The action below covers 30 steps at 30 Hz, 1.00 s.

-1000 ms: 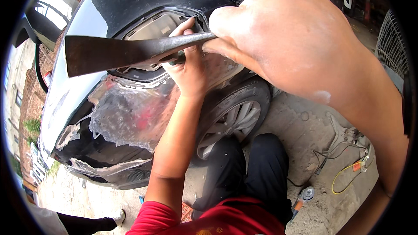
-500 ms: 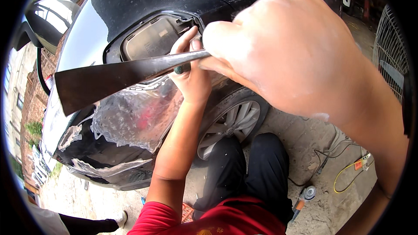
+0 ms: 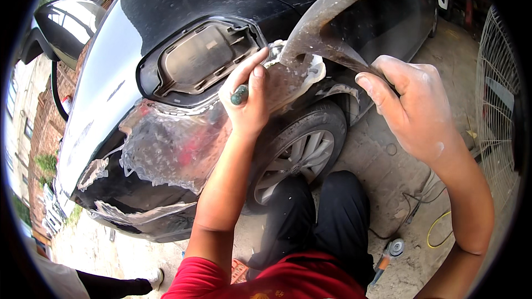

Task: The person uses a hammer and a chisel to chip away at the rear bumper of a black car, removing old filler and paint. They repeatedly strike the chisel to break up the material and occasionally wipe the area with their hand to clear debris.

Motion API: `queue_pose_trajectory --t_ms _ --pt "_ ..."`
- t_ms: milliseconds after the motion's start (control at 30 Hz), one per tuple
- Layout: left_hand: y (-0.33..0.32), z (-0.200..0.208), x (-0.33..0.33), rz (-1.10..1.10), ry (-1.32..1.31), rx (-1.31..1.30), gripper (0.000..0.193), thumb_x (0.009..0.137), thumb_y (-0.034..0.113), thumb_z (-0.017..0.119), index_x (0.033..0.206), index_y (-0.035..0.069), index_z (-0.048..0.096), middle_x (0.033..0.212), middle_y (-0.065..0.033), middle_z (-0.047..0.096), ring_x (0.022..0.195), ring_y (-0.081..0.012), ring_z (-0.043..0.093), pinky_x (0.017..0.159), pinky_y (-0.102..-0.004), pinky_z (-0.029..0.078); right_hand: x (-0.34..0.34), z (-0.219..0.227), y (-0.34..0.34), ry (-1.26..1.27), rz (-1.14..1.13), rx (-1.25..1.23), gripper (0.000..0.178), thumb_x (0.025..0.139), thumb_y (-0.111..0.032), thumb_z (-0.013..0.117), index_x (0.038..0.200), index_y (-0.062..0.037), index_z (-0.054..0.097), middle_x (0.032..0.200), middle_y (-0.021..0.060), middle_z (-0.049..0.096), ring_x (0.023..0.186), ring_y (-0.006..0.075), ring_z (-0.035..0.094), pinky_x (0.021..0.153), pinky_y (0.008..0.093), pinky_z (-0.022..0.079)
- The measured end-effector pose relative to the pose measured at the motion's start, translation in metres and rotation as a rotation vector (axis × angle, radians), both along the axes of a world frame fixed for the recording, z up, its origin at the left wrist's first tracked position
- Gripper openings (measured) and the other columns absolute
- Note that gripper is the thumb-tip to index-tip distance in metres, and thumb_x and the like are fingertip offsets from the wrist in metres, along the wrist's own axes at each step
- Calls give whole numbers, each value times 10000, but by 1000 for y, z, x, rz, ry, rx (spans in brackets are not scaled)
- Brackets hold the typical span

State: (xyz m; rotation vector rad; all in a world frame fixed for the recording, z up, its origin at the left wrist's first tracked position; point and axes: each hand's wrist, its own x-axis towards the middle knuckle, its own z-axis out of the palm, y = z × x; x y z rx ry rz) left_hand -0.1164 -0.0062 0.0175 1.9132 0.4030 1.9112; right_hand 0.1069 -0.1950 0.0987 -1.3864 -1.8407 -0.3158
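While the right hand grips a flat metal hammer, raised over the fender, the left hand closes on a green-tipped tool (most of it hidden) pressed to the same spot. Filler there looks roughly worked; the torn bumper below seems untouched. No packages or signs show; an orange grinder lies on the ground.

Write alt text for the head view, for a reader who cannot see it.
A person's right hand holds a flat metal hammer against a black car's dented fender, while the left hand presses a green-tipped tool beside it. Below are a wheel, bare sanded bodywork and a grinder on the ground.
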Motion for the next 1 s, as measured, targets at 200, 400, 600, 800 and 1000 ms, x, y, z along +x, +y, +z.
queue_pose_trajectory --t_ms 200,400,600,800,1000 --pt "11 -9 12 52 -11 170 270 1044 136 632 1238 -36 709 914 -13 660 810 -68 555 744 -234 443 -7 12 -2 -310 35 252 257 895 -208 754 813 -27 590 631 116 549 561 313 591 537 399 435" --pt "8 -19 3 -73 40 -39 357 1011 145 675 1316 -38 639 1044 -51 678 924 -146 604 809 -307 484 -36 44 7 -620 93 348 272 888 -240 751 809 -32 595 627 109 545 557 299 588 536 399 437" --pt "42 -46 -15 425 292 355 425 933 141 751 1298 -33 623 1181 -119 681 1110 -254 640 935 -393 504 -55 58 14 -686 66 356 289 908 -259 733 803 -25 601 626 114 538 552 296 574 537 401 431" --pt "51 -45 8 453 217 471 379 947 129 733 1271 -35 628 1165 -109 683 1087 -250 650 916 -385 515 -61 67 5 -717 14 357 311 927 -277 715 797 -17 607 624 120 531 547 294 560 538 402 424" --pt "45 -46 -7 457 132 448 310 980 116 696 1243 -38 637 1118 -85 685 1023 -224 656 868 -358 524 -70 68 16 -674 85 364 337 947 -296 698 791 -10 612 623 126 525 542 291 546 538 404 417"
